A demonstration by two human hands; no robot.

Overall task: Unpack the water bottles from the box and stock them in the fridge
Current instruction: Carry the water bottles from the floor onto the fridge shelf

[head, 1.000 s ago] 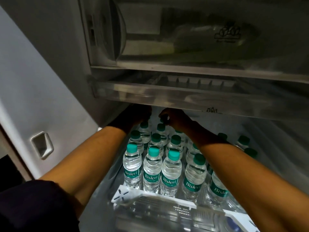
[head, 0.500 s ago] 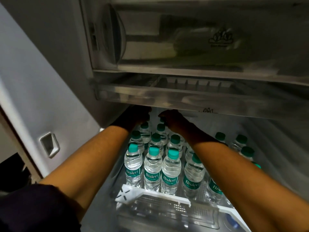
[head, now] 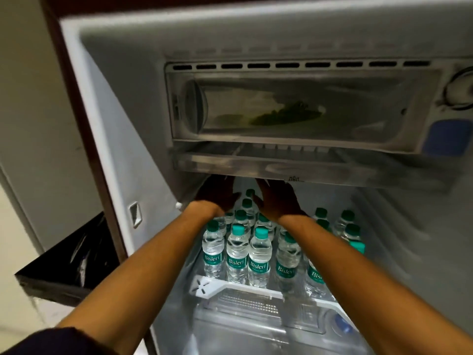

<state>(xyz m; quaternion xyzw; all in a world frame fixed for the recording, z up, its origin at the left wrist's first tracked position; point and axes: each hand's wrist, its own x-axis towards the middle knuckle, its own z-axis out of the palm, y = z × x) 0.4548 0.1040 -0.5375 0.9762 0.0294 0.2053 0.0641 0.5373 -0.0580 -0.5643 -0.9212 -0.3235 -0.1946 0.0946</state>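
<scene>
Both hands, left (head: 217,194) and right (head: 277,201), under chiller tray (head: 281,166) edge, flanking rear bottles (head: 247,201); grip not discernible. Open shelf right of bottles.

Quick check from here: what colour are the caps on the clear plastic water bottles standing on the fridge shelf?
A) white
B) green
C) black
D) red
B: the clear plastic water bottles standing in rows on the fridge shelf all carry green caps, matching their green label bands.

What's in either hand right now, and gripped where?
Cannot tell. Both the left hand and right hand reach among the back bottles under the tray; their fingers are too dark to read.
</scene>
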